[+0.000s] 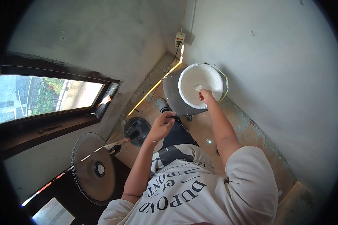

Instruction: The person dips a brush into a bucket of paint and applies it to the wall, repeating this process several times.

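Observation:
A white bucket [184,88] with pale smears on its rim and a thin yellow-green handle [227,84] stands on a dark grey seat [172,88]. My right hand [205,95] reaches over the bucket's near rim. Its fingers are closed round a small whitish piece [198,87] that is too small to name. The bucket's inside is off-white, and its contents are hard to make out. My left hand [163,126] hovers in front of my body, left of the bucket. Its fingers are loosely bent and apart, with nothing in them.
To my left stand a fan [97,168] and its round dark base [138,131]. A window [50,95] opens in the left wall. A power socket [180,39] with a plugged cable hangs at the corner. My foot in a grey clog [161,104] is beside the seat.

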The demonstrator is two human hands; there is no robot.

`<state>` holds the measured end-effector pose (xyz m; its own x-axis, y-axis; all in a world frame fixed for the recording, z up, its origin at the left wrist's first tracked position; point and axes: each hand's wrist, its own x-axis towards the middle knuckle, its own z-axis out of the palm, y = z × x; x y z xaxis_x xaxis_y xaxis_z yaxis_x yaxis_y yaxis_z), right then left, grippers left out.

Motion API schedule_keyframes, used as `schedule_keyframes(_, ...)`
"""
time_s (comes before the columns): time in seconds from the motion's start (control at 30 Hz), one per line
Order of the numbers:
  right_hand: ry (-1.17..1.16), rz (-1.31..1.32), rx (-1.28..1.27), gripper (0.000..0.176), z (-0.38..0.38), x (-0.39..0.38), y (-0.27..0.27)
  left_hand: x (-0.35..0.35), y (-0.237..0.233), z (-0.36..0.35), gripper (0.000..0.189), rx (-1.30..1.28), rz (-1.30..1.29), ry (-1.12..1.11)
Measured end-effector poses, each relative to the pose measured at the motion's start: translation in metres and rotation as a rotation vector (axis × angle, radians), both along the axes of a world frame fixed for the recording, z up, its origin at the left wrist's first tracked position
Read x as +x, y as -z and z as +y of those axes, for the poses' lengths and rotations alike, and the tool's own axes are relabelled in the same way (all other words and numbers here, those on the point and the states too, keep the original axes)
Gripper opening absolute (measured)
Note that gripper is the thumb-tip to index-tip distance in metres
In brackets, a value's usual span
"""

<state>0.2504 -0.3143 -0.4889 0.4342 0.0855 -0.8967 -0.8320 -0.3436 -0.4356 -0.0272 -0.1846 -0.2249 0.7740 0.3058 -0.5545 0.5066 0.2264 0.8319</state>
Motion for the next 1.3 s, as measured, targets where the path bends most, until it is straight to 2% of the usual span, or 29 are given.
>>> schedule_keyframes(0.1, 0.033, 0.041, 0.060, 0.021, 0.000, 0.002, 0.011, -0.001, -0.005, -0.006, 0.031, -0.001, 0.030, 0.012)
schedule_keyframes(0.17, 0.113, -0.025, -0.044, 0.022, 0.005, 0.001, 0.008, -0.003, -0.002, -0.009, 0.031, 0.015, 0.057, 0.028)
schedule_keyframes(0.3, 0.147, 0.028, 0.026, 0.023, 0.007, 0.007, 0.020, -0.013, 0.012, -0.013, 0.028, 0.044, 0.038, 0.023)
schedule_keyframes(0.4, 0.196, 0.043, -0.064, 0.025, 0.012, 0.007, 0.024, -0.020, 0.018, -0.012, 0.030, 0.036, 0.070, 0.024)
schedule_keyframes(0.47, 0.233, 0.061, -0.076, 0.021, 0.013, 0.008, 0.027, -0.022, 0.021, -0.010, 0.031, 0.026, 0.085, 0.021)
schedule_keyframes(0.63, 0.230, 0.085, -0.037, 0.018, 0.015, 0.016, 0.032, -0.022, 0.024, -0.006, 0.030, -0.038, 0.092, -0.026)
schedule_keyframes(0.9, 0.206, 0.130, 0.101, 0.017, 0.028, 0.025, 0.047, -0.022, 0.025, -0.008, 0.028, -0.004, 0.117, 0.004)
schedule_keyframes(1.1, 0.069, 0.080, 0.078, 0.015, 0.049, 0.016, 0.028, -0.026, 0.027, -0.005, 0.029, -0.026, 0.102, 0.004)
schedule_keyframes(1.17, 0.019, -0.108, 0.209, 0.021, 0.050, 0.013, 0.018, -0.025, 0.025, -0.002, 0.030, -0.029, 0.100, 0.004)
schedule_keyframes(1.2, 0.019, -0.112, 0.212, 0.021, 0.050, 0.011, 0.012, -0.026, 0.024, -0.002, 0.030, -0.025, 0.098, 0.003)
schedule_keyframes(1.27, -0.197, -0.303, 0.231, 0.021, 0.041, 0.005, 0.013, -0.026, 0.020, 0.000, 0.030, -0.020, 0.094, 0.004)
schedule_keyframes(1.3, -0.196, -0.307, 0.232, 0.021, 0.036, 0.001, 0.016, -0.026, 0.017, 0.001, 0.030, -0.022, 0.108, 0.008)
